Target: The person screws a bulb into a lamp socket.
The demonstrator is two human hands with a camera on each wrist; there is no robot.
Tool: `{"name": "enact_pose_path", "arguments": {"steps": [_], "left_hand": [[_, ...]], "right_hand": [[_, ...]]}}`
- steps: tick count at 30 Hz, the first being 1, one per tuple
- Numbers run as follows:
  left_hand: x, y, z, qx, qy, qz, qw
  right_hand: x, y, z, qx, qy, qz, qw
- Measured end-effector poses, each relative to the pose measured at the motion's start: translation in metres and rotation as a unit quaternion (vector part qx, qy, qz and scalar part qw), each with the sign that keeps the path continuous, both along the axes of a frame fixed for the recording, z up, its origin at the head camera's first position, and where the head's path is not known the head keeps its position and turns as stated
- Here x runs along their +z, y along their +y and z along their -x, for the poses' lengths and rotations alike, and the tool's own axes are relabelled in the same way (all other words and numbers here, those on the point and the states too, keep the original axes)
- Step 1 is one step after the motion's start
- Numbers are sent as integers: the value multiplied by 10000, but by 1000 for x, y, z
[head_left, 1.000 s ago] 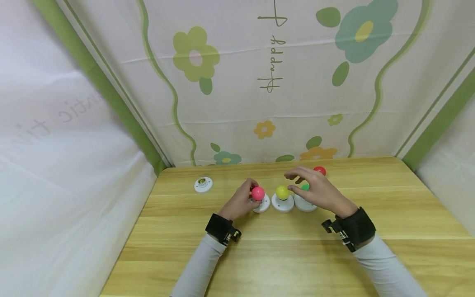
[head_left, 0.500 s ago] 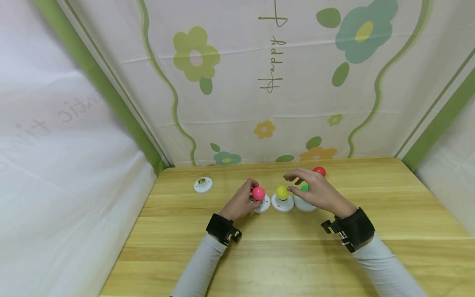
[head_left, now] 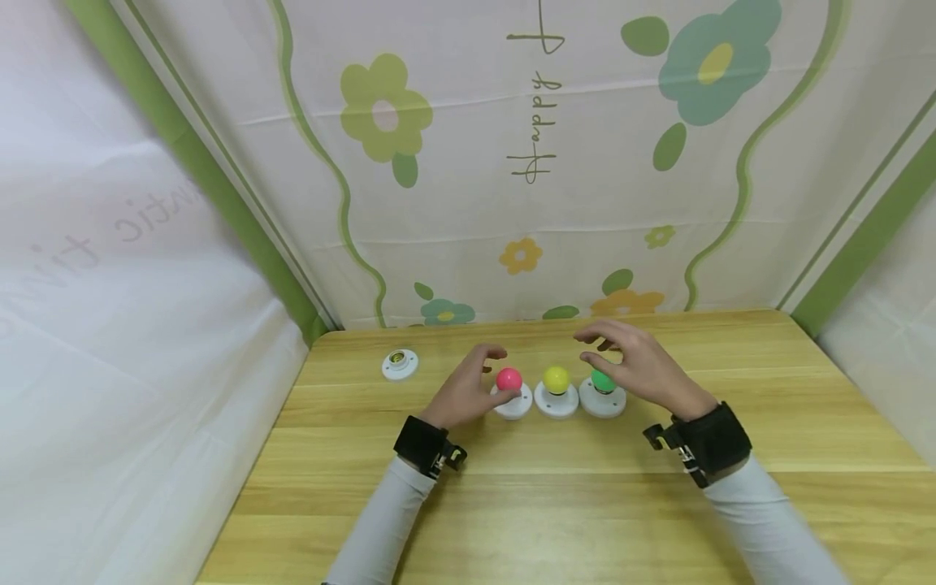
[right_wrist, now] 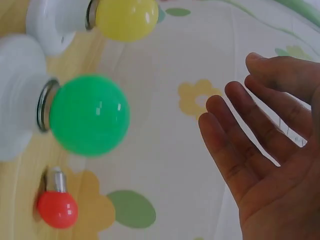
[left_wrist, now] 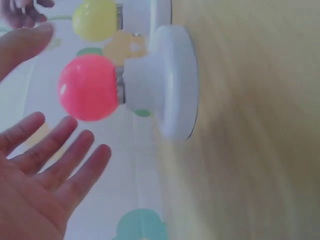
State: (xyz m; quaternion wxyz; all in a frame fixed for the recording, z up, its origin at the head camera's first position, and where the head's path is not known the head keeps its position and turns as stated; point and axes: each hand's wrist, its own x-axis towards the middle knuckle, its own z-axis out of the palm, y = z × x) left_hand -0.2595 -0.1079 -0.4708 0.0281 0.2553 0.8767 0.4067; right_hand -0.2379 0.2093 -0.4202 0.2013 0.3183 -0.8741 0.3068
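Observation:
My left hand [head_left: 465,392] is spread beside a pink light bulb [head_left: 509,379], which stands in a round white lamp holder [head_left: 514,406]. In the left wrist view, a gap shows between its fingers [left_wrist: 75,165] and the pink bulb. My right hand [head_left: 647,367] hovers over a green bulb [head_left: 603,382] with loosely bent fingers and nothing in them. The right wrist view has that palm apart from the green bulb. Between the hands, a yellow bulb [head_left: 556,379] sits in a lamp holder [head_left: 556,405] of the same kind.
A red bulb [right_wrist: 57,209] lies loose on the wooden table [head_left: 512,504]; the right hand hides it in the head view. A lamp holder without a bulb [head_left: 400,365] stands at the back left. A flowered cloth wall [head_left: 453,219] rises behind the table.
My left fingers have let go of the pink bulb and spread, the hand drawing slightly left. The right hand has shifted right and back, uncovering the green bulb and covering the red one.

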Motion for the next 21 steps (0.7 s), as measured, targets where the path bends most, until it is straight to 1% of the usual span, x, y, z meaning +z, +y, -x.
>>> {"name": "enact_pose_path", "arguments": {"steps": [2,6,9,11,17,21], "left_hand": [[2,-5,1,-5,250,-147,9996],[3,-16,6,116,699,-354,9969],[3,-25,9,297,1060,-362,9933],[2,-32,11,402,1269,-402,9903],[-2,-50,18,711,1504,-557,9845],[-4,-62,22,909,1668,-411,9809]], "right_hand": [[0,6,1,-120,90,-44,9999],[-2,16,5,-245,305,-117,9992],[-4,24,9,-384,462,-192,9980],[-6,29,11,-489,472,-217,9974],[-17,45,18,-766,223,-154,9967],[-24,55,23,-897,-4,-130,9959]]}}
